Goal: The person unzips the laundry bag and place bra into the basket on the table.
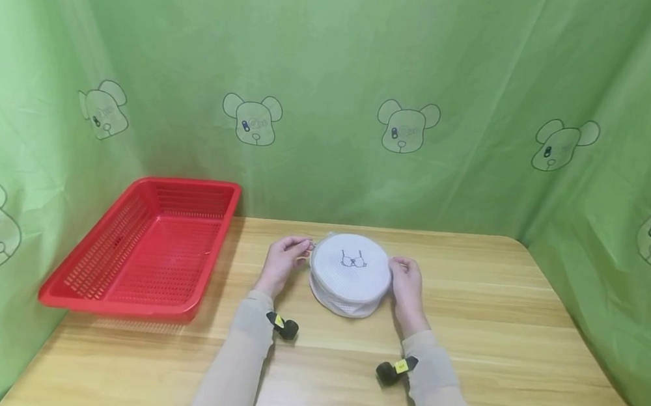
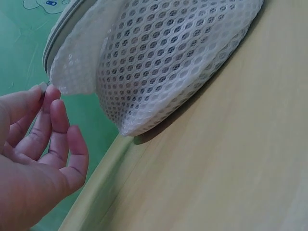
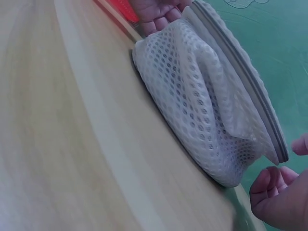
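Forearms [image 1: 236,364] extend fwd; hands flank round mesh bag [image 1: 350,274]. L hand [image 1: 281,263] pinches zip tab [image 2: 44,87] at bag's L rim. R hand [image 1: 408,289] at R rim, thumb apart from curled fingers; grip can't be told. Bag rests ctr. on tabletop [image 1: 523,353], nr. far edge. Red basket [image 1: 115,308] L, well apart; tabletop runs wide to R.

Passage over tabletop [image 1: 524,340] right of right hand [image 1: 408,291]; red plastic basket [image 1: 127,309] bounds gap beside left hand [image 1: 281,265]; green curtain [image 1: 322,176] blocks far side.
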`<state>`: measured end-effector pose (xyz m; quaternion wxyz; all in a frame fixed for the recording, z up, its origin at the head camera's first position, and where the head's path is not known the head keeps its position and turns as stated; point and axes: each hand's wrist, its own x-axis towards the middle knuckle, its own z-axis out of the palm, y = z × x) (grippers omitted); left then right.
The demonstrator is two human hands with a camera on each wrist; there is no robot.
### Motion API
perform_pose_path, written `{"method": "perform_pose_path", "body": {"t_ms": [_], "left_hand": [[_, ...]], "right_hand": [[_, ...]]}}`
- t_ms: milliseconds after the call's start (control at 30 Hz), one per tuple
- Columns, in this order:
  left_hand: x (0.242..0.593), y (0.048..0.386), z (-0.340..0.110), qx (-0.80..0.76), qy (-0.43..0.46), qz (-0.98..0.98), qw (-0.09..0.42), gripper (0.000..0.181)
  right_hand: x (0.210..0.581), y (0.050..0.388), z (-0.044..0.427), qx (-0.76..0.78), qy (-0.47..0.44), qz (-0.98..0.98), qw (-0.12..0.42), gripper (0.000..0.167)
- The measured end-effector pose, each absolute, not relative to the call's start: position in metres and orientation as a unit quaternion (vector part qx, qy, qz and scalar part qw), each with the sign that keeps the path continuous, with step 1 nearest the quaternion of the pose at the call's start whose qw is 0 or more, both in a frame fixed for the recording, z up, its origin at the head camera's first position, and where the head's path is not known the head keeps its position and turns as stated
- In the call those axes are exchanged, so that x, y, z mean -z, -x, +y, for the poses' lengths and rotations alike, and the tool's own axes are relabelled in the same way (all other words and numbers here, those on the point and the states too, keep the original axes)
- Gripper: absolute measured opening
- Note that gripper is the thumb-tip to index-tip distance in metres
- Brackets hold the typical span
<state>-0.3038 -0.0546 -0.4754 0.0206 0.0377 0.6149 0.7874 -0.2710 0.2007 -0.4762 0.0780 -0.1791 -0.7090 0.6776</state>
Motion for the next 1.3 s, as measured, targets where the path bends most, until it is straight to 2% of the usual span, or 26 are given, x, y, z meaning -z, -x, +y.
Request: {"method": "perform_pose_path", "body": {"t_ms": [300, 833, 1033, 1300], "left_hand": [[0.475, 0.308, -0.05, -0.778, 0.008, 0.628, 0.023, 0.026], [0.474, 0.306, -0.05, -0.766, 0.006, 0.642, 0.026, 0.024], [0.474, 0.306, -0.05, -0.764, 0.008, 0.645, 0.029, 0.024], [0.475, 0.306, -0.051, -0.762, 0.005, 0.647, 0.029, 0.022]], "right_hand": [[0.472, 0.269, 0.204, -0.663, 0.146, -0.734, 0.031, 0.046], [0.469, 0.269, 0.215, -0.643, 0.089, -0.76, -0.016, 0.048], [0.468, 0.268, 0.223, -0.647, 0.087, -0.757, -0.035, 0.045], [0.466, 0.266, 0.226, -0.676, 0.08, -0.731, -0.042, 0.033]]}}
